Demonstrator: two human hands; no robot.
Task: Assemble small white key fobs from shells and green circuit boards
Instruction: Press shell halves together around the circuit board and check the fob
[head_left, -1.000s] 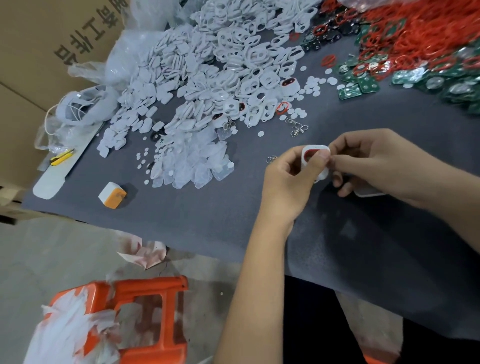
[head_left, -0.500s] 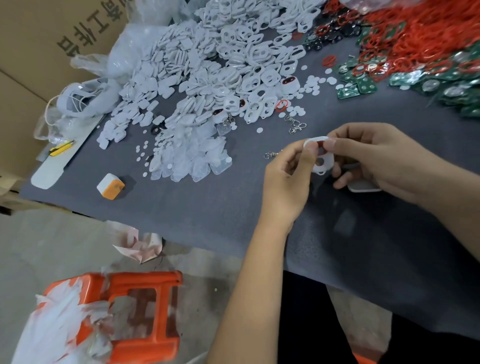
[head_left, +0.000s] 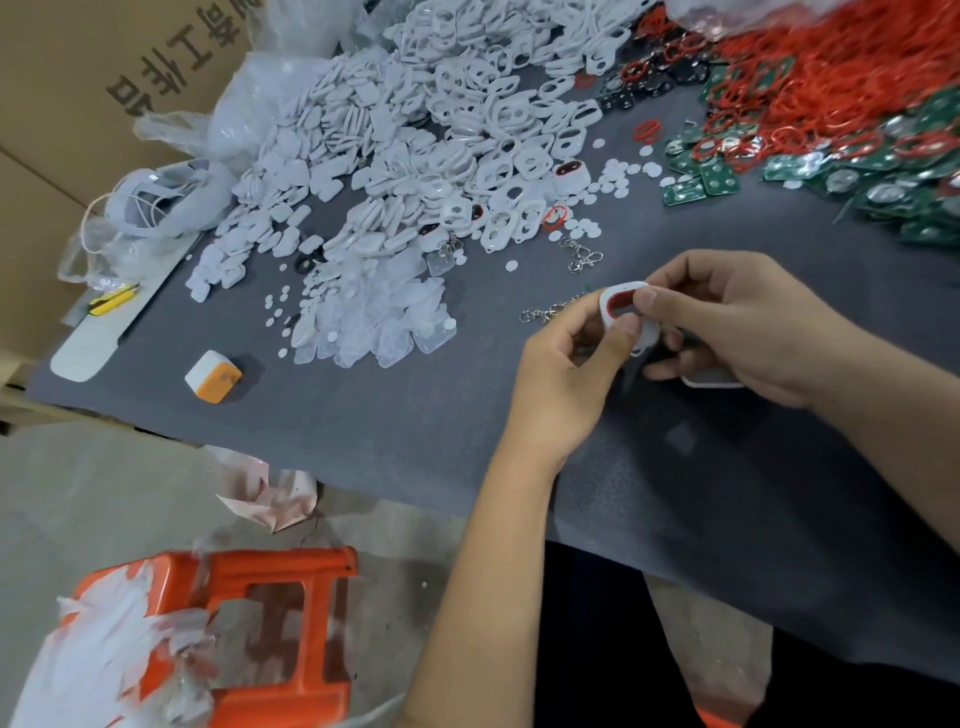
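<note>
Pressure is now applied by both thumbs to one small white plastic key-fob shell with a red-lined oval window (head_left: 626, 312), which has been turned window-up since a second ago; seating of its insert appears under way. It is pinched between the left hand (head_left: 566, 374) and right hand (head_left: 748, 332) above the grey felt surface (head_left: 415, 415). Beyond lie uncountable heaped white shells (head_left: 467, 135) and many green circuit boards (head_left: 717, 182); two metal clasps (head_left: 579, 254) are seen.

Head view looks steeply down, close over the grey table (head_left: 415, 415).
</note>
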